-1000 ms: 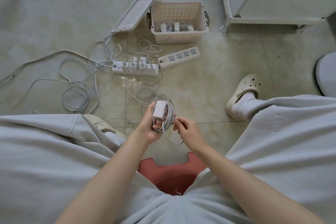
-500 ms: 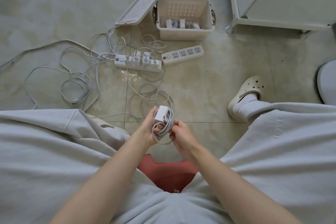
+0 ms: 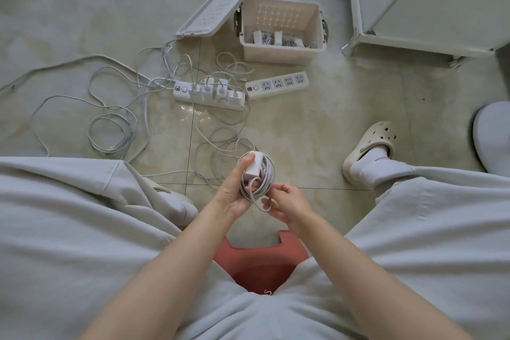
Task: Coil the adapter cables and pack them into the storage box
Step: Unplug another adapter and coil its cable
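Between the knees, the left hand (image 3: pixel 234 190) grips the adapter (image 3: pixel 254 166) and its coiled cable (image 3: pixel 267 182); the right hand (image 3: pixel 287 207) pinches the loose tail. The coil looks light and springy, best clamped across its loops. The storage box (image 3: pixel 278 56) sits well ahead of both hands.

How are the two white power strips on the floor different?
The busy power strip has white adapters plugged in, with cables running off; the bare power strip has every socket empty. The busy one lies among tangled cables; the bare one lies closer to the storage box. Both are long, white and flat on the floor, with a round button at one end.
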The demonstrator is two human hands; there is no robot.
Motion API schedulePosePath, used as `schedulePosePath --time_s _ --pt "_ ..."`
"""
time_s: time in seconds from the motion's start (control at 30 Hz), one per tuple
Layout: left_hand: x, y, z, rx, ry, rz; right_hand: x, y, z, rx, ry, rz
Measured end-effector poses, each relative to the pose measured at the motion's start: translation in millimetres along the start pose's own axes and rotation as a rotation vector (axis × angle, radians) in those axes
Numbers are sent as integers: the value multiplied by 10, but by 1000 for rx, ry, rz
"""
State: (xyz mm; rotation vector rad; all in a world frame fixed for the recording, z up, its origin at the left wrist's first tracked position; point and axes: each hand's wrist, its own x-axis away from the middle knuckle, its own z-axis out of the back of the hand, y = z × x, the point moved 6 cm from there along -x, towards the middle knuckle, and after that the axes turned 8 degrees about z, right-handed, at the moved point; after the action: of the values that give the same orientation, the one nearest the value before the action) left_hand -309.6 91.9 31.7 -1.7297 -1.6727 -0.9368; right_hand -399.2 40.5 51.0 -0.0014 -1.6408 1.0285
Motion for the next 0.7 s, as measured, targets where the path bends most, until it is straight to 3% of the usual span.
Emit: schedulePosePath --time_s 0.1,0.27,0.43,0.53,0.7 --pt "-3 31 1 11 8 -37 48 30 -12 84 -82 -131" --pt "0 119 28 25 61 -113 111 49 -97 -278 -155 -176" --pt "-13 -20 9 -30 38 72 -15 -101 26 -93 -35 29" --pt "-49 -169 20 -1 8 187 -11 -139 -19 -27 -49 37" --pt "-134 -152 116 -55 118 117 -66 -121 82 325 170 189"
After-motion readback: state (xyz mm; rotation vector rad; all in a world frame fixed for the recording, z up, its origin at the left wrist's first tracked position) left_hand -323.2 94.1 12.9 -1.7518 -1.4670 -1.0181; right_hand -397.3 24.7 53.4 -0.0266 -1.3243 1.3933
